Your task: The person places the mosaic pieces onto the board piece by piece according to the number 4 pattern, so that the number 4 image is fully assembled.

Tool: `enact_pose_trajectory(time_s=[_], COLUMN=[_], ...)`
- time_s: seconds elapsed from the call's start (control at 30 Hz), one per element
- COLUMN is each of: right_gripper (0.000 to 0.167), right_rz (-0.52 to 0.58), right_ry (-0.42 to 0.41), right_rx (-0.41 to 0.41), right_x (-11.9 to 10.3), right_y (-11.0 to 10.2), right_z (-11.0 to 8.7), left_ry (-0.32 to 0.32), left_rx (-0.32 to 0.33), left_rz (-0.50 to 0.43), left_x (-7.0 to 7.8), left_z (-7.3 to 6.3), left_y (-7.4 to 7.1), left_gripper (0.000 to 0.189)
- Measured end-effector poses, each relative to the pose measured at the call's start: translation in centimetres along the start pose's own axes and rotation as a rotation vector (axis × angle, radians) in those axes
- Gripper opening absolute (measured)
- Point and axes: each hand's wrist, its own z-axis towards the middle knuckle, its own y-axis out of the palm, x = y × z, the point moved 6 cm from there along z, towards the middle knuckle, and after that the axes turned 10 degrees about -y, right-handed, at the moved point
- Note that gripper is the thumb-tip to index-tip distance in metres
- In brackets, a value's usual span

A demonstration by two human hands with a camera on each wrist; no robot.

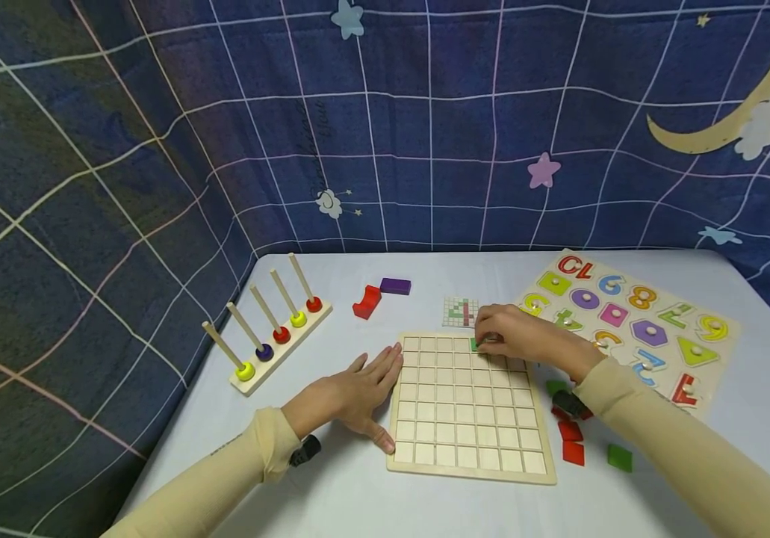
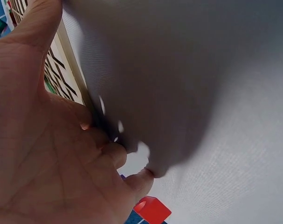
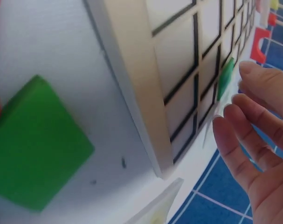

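Note:
A wooden grid board lies on the table with a green square tile in its top row. My right hand is over that row, its bent fingertips right beside the green tile. In the right wrist view the fingers are loosely bent and spread, with the tile just past their tips. My left hand rests along the board's left edge, fingers extended, thumb near the lower left corner. Beyond the board is a small pattern card with coloured squares, partly covered by the right hand.
Red tiles and green tiles lie right of the board, some under the right forearm. A number and shape puzzle is at the back right. At left stands a peg rack with coloured rings. Red and purple blocks lie behind.

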Motion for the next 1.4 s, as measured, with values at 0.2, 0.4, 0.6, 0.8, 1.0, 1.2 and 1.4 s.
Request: enact_pose_trajectory(time_s=[0.2, 0.4, 0.6, 0.8, 1.0, 1.2, 1.4], right_gripper=[0.007, 0.008, 0.007, 0.008, 0.009, 0.011, 0.014], right_rz=[0.003, -0.037, -0.022, 0.023, 0.082, 0.074, 0.048], right_ry=[0.027, 0.033, 0.040, 0.068, 0.142, 0.172, 0.256], right_rx=[0.007, 0.007, -0.021, -0.047, -0.066, -0.061, -0.085], right_x=[0.1, 0.3, 0.2, -0.3, -0.7, -1.3, -0.7], right_y=[-0.8, -1.5, -1.9, -2.0, -2.0, -2.8, -3.8], right_z=[-1.2, -2.9, -5.1, -7.4, -9.5, -11.6, -14.0], left_ry=[0.001, -0.002, -0.008, -0.008, 0.005, 0.021, -0.001], left_rx=[-0.003, -0.006, -0.010, -0.013, -0.003, 0.003, -0.010], left_rz=[0.001, 0.000, -0.004, 0.005, -0.014, -0.017, -0.026], left_x=[-0.1, -0.3, -0.2, 0.0, 0.0, 0.0, 0.2], left_z=[0.2, 0.4, 0.3, 0.3, 0.7, 0.9, 0.1], left_y=[0.2, 0.4, 0.3, 0.0, 0.3, 0.4, -0.2], left_gripper=[0.146, 0.146, 0.146, 0.145, 0.147, 0.150, 0.146])
